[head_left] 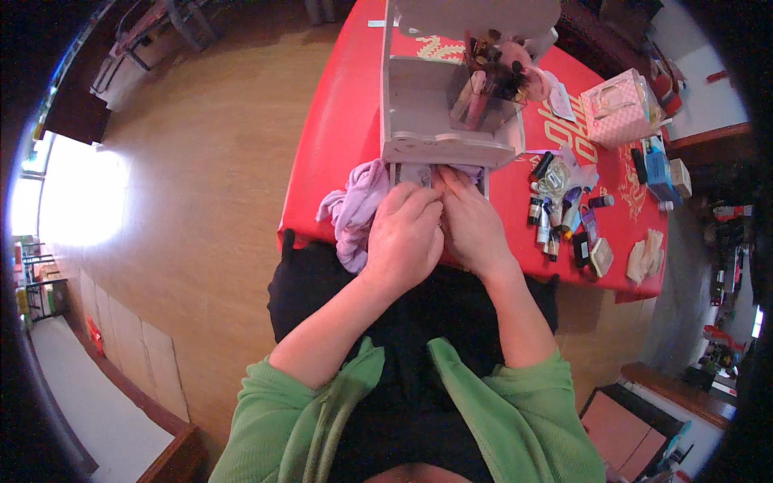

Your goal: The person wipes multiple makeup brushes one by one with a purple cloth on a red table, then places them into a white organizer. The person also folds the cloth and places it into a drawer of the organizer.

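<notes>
Both my hands are at a small pulled-out drawer (413,173) under a pale pink-white cosmetics organizer (451,146). My left hand (405,235) is closed over the drawer's left part, its fingers curled; whatever they hold is hidden. Beside it, my right hand (473,225) reaches in with fingers stretched forward, their tips partly covered by the organizer's edge. A bunched light purple cloth (357,211) lies against the left side of my left hand, hanging near the table edge. Inside the drawer, a pale lining or content shows only in part.
The organizer stands on a red-covered table (338,121), holding a clear bin (491,117) with brushes. To the right lie several small bottles and tubes (555,217), a soap-like bar (601,258), a beige cloth (646,258), a pink checked box (616,113) and a blue box (660,173).
</notes>
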The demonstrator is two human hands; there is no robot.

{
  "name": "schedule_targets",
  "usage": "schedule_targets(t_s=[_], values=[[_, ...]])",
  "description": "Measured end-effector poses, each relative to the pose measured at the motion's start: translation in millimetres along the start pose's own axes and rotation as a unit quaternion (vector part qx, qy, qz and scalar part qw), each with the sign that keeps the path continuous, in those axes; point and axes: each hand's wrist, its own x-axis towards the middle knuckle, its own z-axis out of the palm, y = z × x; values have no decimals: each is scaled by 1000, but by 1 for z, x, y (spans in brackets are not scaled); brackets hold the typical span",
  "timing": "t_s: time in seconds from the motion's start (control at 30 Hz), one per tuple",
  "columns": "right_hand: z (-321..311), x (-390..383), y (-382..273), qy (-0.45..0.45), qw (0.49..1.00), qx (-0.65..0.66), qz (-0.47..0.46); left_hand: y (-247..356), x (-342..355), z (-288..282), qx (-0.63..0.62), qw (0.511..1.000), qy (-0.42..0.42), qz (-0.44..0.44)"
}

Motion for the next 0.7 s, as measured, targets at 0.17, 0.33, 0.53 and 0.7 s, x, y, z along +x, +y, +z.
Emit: schedule_targets(t_s=[0.17, 0.33, 0.53, 0.7], values=[[2, 2, 9, 30, 994, 108, 13, -2, -1, 8, -6, 999, -38, -35], [-17, -10, 12, 69, 992, 105, 27, -7, -1, 10, 12, 997, -72, -22], [-47, -35, 19, 80, 990, 90, 73, -9, 0, 11, 21, 996, -81, -22], [-30, -27, 30, 83, 988, 126, 26, -10, -1, 11, -13, 998, -51, -41]])
